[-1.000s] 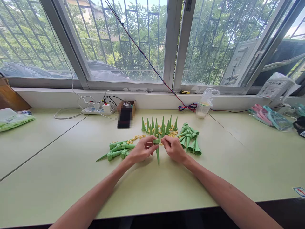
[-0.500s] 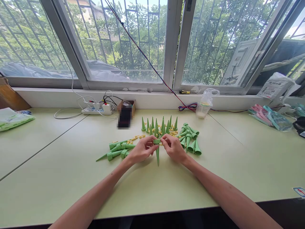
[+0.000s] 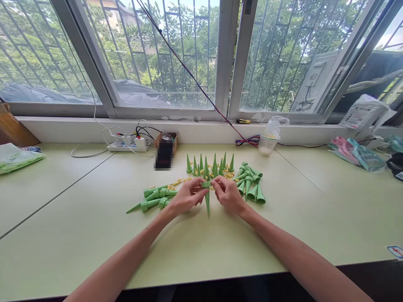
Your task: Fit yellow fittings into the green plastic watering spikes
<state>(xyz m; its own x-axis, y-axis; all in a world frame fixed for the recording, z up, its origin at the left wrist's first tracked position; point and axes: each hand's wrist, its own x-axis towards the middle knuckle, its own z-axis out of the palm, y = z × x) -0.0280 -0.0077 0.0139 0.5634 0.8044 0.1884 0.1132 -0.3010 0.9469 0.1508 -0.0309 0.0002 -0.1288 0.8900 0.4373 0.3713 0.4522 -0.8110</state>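
Point down, a green plastic watering spike (image 3: 208, 204) with a ribbed cap is held over the table between my hands. My left hand (image 3: 188, 198) is closed around the cap from the left. From the right, the fingers of my right hand (image 3: 229, 197) pinch at the cap's edge; any small part between them is hidden. Just beyond my hands, several green cones (image 3: 214, 164) stand points up among small yellow pieces (image 3: 178, 182). Capped green spikes (image 3: 151, 204) lie left of my left hand, and loose open-ended cones (image 3: 252, 184) are heaped right of my right hand.
Along the back stand a power strip (image 3: 129, 145) with cables, a small box (image 3: 174, 140) with a blurred dark thing before it, and a plastic cup (image 3: 267, 142) in a bag. Bagged pink and teal items (image 3: 357, 155) lie at right. A green-white packet (image 3: 19, 158) lies far left.
The spike and both hands stay nearly in place, with slight finger shifts at the cap. The whole view has moved a little.
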